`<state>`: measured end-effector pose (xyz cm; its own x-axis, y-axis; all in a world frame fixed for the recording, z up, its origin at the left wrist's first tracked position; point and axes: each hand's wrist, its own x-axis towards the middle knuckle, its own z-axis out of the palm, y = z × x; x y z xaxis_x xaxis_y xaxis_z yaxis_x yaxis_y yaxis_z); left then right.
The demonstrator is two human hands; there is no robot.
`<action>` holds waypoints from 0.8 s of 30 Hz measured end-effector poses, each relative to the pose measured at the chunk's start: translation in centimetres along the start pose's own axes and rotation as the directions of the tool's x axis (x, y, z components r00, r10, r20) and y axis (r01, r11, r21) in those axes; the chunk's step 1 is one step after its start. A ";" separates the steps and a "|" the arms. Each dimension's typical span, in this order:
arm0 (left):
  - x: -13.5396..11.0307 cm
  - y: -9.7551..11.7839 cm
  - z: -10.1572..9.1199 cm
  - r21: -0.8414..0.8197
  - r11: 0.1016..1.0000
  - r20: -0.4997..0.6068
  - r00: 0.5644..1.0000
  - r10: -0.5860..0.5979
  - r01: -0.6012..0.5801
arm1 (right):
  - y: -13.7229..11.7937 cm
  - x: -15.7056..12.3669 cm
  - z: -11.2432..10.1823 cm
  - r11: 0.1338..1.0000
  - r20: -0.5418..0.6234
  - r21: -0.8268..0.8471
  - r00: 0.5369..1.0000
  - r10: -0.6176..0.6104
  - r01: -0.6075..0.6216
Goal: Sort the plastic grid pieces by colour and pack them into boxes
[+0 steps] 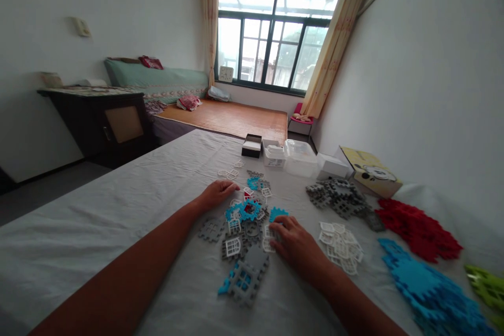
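A loose pile of notched, puzzle-edged plastic tiles lies between my hands, with blue tiles (250, 210), grey tiles (256, 256) and small white lattice window pieces (232, 247). At the pile's upper left is my left hand (219, 193), its fingers curled together; whatever may be in them is hidden. My right hand (290, 237) rests at the right side, fingers bent and apart, its tips by a white window strip (268, 241). Just beyond those fingers lies a separate blue tile (279, 213). Nearest me, a grey tile with a window opening (244, 282) overlaps a blue one.
On the right lie heaps of grey tiles (340, 197), white window pieces (342, 247), red tiles (419, 228), blue tiles (429, 283) and green tiles (488, 286). Behind stand a black box (251, 146), clear plastic tub (300, 157) and yellow carton (370, 170). White cloth (129, 210) covers the surface.
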<state>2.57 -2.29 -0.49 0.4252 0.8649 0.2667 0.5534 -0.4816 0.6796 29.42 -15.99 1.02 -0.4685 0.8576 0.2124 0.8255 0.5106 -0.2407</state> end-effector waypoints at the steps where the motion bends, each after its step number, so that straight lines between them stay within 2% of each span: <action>1: 0.0 -0.1 0.0 0.004 1.000 0.002 1.000 0.006 -0.006 | -0.1 -0.1 -0.3 1.000 0.006 0.017 1.000 -0.003 0.003; 12: 0.0 -0.1 -0.1 0.012 1.000 0.018 1.000 0.011 -0.011 | -0.3 -0.4 -0.7 0.969 0.050 0.238 0.997 0.052 -0.062; 19: 0.0 -0.3 0.0 -0.012 1.000 0.020 1.000 -0.006 0.007 | 0.3 -0.3 -0.2 0.953 0.050 0.280 0.993 0.103 -0.113; 22: 0.0 -0.2 0.0 -0.015 1.000 0.018 1.000 -0.012 0.012 | 0.9 0.0 -0.5 0.911 0.051 0.374 0.985 0.165 -0.172; 24: -0.1 -0.1 -0.1 -0.017 1.000 0.019 1.000 -0.017 0.017 | 2.1 0.1 -1.4 0.876 0.046 0.442 0.980 0.193 -0.193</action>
<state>2.42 -2.30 -0.46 0.4293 0.8701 0.2420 0.5485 -0.4641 0.6956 31.51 -14.88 1.84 -0.3144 0.9419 0.1178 0.6748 0.3091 -0.6702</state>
